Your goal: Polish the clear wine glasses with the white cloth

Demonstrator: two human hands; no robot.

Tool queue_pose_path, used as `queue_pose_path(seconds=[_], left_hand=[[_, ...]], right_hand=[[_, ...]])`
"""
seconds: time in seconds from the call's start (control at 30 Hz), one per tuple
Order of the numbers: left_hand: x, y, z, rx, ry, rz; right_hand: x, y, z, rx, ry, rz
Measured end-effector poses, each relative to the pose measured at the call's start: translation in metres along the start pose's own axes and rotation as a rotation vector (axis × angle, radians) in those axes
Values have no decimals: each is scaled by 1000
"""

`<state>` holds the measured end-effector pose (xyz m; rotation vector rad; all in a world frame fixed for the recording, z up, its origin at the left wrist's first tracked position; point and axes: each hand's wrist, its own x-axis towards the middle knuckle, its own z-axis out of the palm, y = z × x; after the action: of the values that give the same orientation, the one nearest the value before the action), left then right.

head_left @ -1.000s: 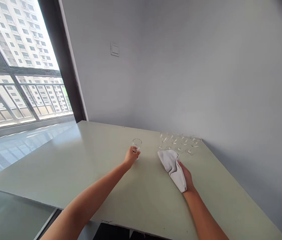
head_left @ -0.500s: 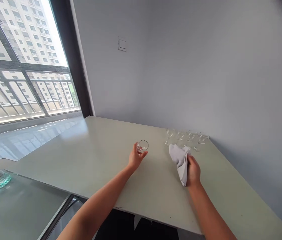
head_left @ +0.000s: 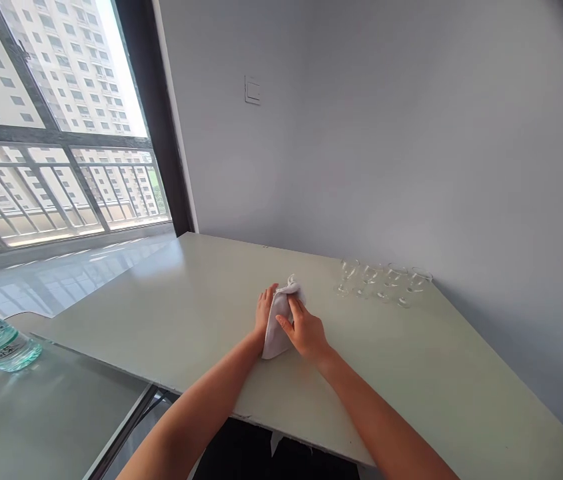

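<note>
My left hand (head_left: 263,311) is closed around a small stemmed glass at the middle of the table; the cloth now hides the glass. A light grey cloth (head_left: 277,328) drapes over it, its lower corner hanging towards the table's front edge. My right hand (head_left: 307,332) grips the cloth from the right, fingers pressed in at its top and thumb pointing left. Farther right, near the wall, several clear stemmed glasses (head_left: 384,283) stand upright in a row, apart from both hands.
The pale table (head_left: 201,300) meets the grey wall at the back and right. A water bottle (head_left: 1,343) lies on its side on a lower surface at left. Beyond it are a window (head_left: 61,140) and railing; a wall switch (head_left: 252,91) sits above the table.
My right hand has brought the cloth left, from in front of the row of glasses, onto the glass in my left hand. The view has turned slightly left.
</note>
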<state>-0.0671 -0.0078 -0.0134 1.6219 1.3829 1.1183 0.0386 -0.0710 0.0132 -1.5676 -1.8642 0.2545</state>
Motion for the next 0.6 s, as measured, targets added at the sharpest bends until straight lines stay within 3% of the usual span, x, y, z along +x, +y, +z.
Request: queue_pose_path(seconds=[0.1,0.27,0.4,0.5,0.6], left_hand=[[1,-6,2,246,33,202],[-8,-7,4,468,48,488],[-15,7,-2,531,1,513],[-15,23,-10,510,-132,489],[-8,35,-18,439,-279,478]], right_hand=[[5,13,0,198,-40,107],[2,32,6,865,-175,344],[-2,41,1,1160,-219,382],[0,49,-8,1317,-224,421],[2,56,-14,1315,-193,448]])
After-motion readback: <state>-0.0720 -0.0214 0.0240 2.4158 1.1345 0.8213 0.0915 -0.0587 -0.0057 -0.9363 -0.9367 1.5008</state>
